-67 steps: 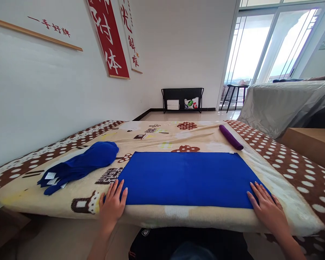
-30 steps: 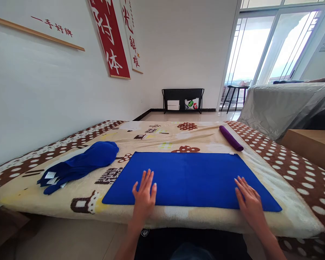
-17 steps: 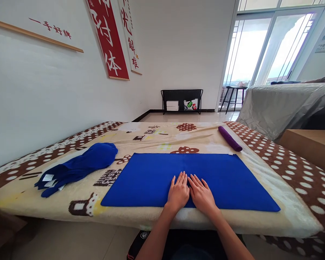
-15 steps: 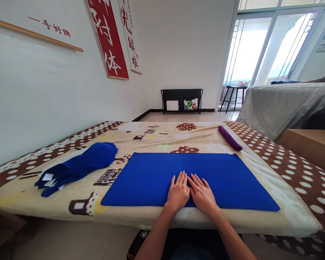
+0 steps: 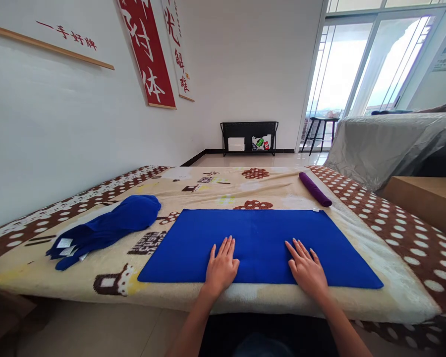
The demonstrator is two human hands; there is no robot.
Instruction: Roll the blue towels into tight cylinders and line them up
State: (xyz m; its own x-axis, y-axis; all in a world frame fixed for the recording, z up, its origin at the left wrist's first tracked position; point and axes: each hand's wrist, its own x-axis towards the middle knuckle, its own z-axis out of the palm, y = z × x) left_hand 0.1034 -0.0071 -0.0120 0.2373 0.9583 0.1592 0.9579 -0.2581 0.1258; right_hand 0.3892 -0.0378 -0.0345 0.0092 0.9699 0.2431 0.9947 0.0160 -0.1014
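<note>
A blue towel [image 5: 260, 233] lies spread out flat on the patterned blanket [image 5: 193, 297], with a small white tag at its far edge. My left hand [image 5: 222, 265] rests palm down on the towel, left of its middle, fingers stretched out. Palm down on the right half lies my right hand [image 5: 306, 265], its fingers also extended. Neither hand grips the cloth. To the left is a loose heap of blue cloths [image 5: 107, 228] with white tags at its near end. A purple rolled-up towel [image 5: 315, 189] sits beyond the flat towel's far right corner.
Brown polka-dot fabric [image 5: 405, 233] borders the blanket. At the right stand a cardboard box [image 5: 423, 198] and a plastic-covered piece of furniture [image 5: 382, 144]. A black rack [image 5: 250, 136] is by the far wall, and a black stool [image 5: 321, 133] stands near the glass door.
My two hands have slid apart from the towel's middle, the left one to the left and the right one to the right. The towel stays in place.
</note>
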